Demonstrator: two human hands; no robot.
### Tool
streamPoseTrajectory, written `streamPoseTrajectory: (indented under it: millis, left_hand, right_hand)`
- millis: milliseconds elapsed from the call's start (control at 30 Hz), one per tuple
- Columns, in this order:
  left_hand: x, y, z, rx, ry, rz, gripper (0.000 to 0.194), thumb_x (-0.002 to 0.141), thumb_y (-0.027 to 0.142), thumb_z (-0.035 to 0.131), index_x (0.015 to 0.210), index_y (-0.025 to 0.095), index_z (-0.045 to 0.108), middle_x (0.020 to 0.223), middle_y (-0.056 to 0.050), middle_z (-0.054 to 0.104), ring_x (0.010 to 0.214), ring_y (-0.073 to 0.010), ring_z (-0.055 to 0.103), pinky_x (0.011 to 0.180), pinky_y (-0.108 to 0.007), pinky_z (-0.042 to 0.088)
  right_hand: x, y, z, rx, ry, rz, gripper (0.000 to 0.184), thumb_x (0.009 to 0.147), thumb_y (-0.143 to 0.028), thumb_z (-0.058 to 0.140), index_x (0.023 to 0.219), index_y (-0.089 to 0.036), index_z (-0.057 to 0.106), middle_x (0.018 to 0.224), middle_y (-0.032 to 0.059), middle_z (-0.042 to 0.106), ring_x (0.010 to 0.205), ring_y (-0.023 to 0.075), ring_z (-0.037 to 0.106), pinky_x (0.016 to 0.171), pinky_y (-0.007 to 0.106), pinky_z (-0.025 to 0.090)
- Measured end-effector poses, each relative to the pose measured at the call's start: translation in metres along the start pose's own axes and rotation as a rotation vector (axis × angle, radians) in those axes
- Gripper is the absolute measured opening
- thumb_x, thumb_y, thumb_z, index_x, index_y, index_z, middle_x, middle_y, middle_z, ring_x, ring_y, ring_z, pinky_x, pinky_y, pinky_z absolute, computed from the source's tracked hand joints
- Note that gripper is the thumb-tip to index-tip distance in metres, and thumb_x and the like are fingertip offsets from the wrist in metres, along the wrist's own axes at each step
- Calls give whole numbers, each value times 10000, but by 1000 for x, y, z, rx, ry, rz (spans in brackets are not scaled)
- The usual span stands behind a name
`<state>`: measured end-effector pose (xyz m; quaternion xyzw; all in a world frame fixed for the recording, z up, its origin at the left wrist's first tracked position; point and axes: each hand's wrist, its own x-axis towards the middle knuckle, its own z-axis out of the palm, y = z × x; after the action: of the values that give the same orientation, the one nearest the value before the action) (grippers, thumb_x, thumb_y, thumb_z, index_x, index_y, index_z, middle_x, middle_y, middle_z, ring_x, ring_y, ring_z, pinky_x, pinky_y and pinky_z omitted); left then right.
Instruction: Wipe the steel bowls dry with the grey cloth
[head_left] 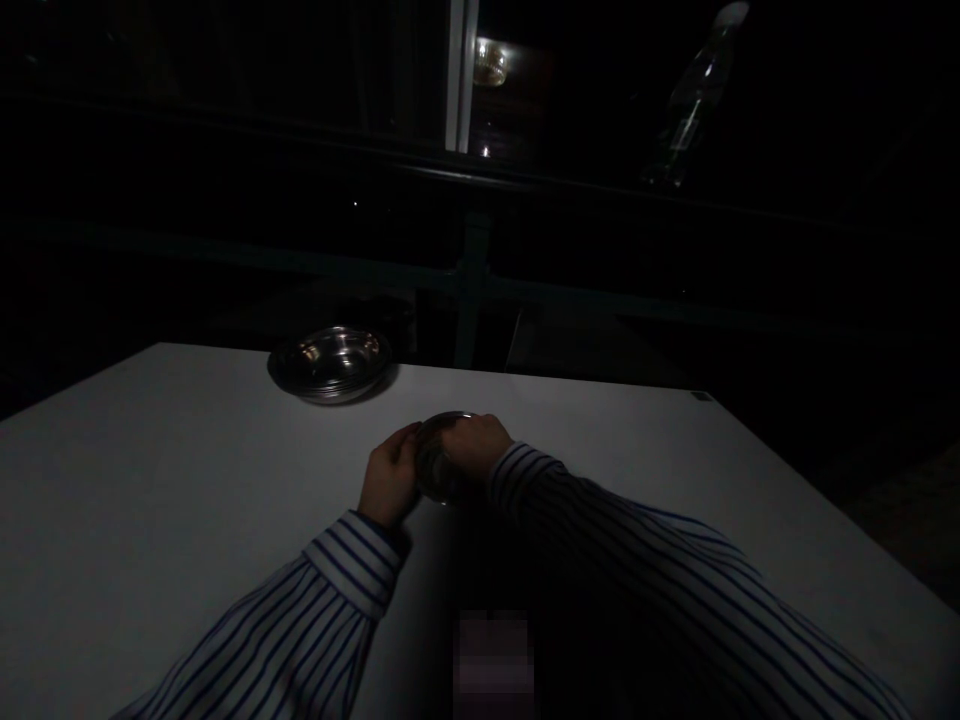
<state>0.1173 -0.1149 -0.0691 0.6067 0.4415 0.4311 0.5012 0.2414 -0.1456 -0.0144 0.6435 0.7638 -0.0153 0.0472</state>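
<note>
So the metal bowl was right in front of me, at or just above the white surface, couldn't tell which. My left hand was gripping its left side. My right hand reached over the right edge, partly inside, but it was too dark to tell if it was actually clamped on. Round thing, so no real long axis. The stack of metal bowls sat farther out and off left, making my left hand the nearer one.
</note>
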Motion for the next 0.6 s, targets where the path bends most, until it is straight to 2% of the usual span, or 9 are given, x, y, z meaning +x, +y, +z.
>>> streamPoseTrajectory:
  millis: [233, 433, 500, 600]
  left_hand:
    - [1, 0, -1, 59, 26, 34, 379, 756, 316, 434, 1009, 94, 609, 1018, -127, 652, 945, -228, 589, 850, -349, 432]
    - [0, 2, 1, 81, 49, 31, 344, 751, 283, 433, 970, 102, 627, 962, -116, 671, 907, -226, 600, 844, -357, 433]
    - [-1, 4, 2, 77, 44, 28, 339, 746, 286, 441, 962, 108, 631, 968, -111, 671, 909, -224, 600, 849, -355, 430]
    - [-1, 4, 1, 28, 13, 13, 360, 744, 311, 444, 978, 105, 624, 991, -113, 663, 931, -218, 593, 847, -341, 432]
  right_hand:
    - [4, -9, 3, 84, -21, -98, 282, 787, -177, 401, 959, -96, 609, 981, 132, 623, 867, 206, 590, 724, 286, 426]
    - [-1, -1, -3, 151, -210, -314, 137, 713, -175, 543, 780, -170, 662, 856, 31, 655, 791, 144, 594, 691, 215, 399]
    - [-3, 0, -4, 164, -219, -314, 132, 708, -155, 542, 769, -161, 659, 862, 35, 653, 790, 142, 592, 688, 213, 394]
    - [-3, -4, -1, 188, -121, -232, 200, 746, -170, 471, 843, -136, 642, 937, 81, 638, 834, 167, 584, 697, 239, 393]
